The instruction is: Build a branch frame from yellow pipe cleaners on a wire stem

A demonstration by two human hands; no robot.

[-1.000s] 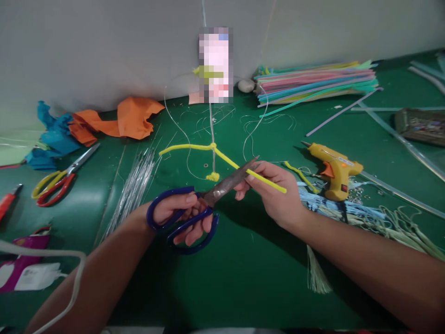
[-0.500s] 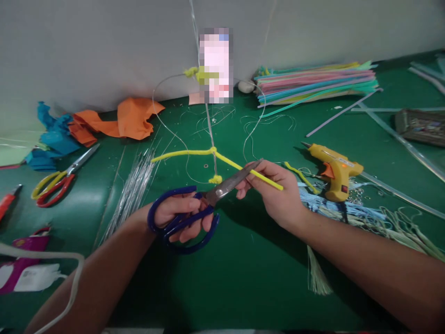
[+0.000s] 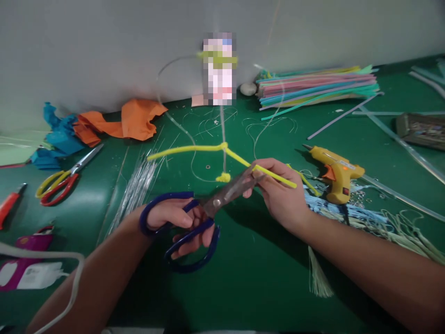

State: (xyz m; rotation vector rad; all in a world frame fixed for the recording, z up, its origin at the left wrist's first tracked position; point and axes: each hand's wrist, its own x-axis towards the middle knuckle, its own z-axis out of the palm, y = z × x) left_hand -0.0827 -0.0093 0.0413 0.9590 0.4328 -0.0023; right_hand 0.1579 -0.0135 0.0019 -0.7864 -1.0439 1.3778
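My left hand (image 3: 181, 220) grips dark blue-handled scissors (image 3: 225, 197), its fingers through the loops, which are spread apart. The blades reach up to my right hand (image 3: 278, 190), where they meet a yellow pipe cleaner (image 3: 198, 148). My right thumb and fingers pinch that pipe cleaner near its right end, and the end sticks out past them. Its middle is twisted round the straight stem of a wire frame (image 3: 223, 125). The frame curves into a loop on each side and carries yellow wraps at its top and bottom.
At the right lie a yellow glue gun (image 3: 337, 171), tassels (image 3: 347, 213) and a pipe-cleaner bundle (image 3: 316, 88). On the left are loose wires (image 3: 135, 185), red-and-yellow scissors (image 3: 66, 181), orange crepe paper (image 3: 139, 118) and a white cable (image 3: 78, 273). A pixelated phone-like rectangle (image 3: 219, 83) leans at the wall.
The scissor handles have spread wider, and the blades have come against the pipe cleaner at my right fingers. The wire frame has shifted slightly right, its top tilting right.
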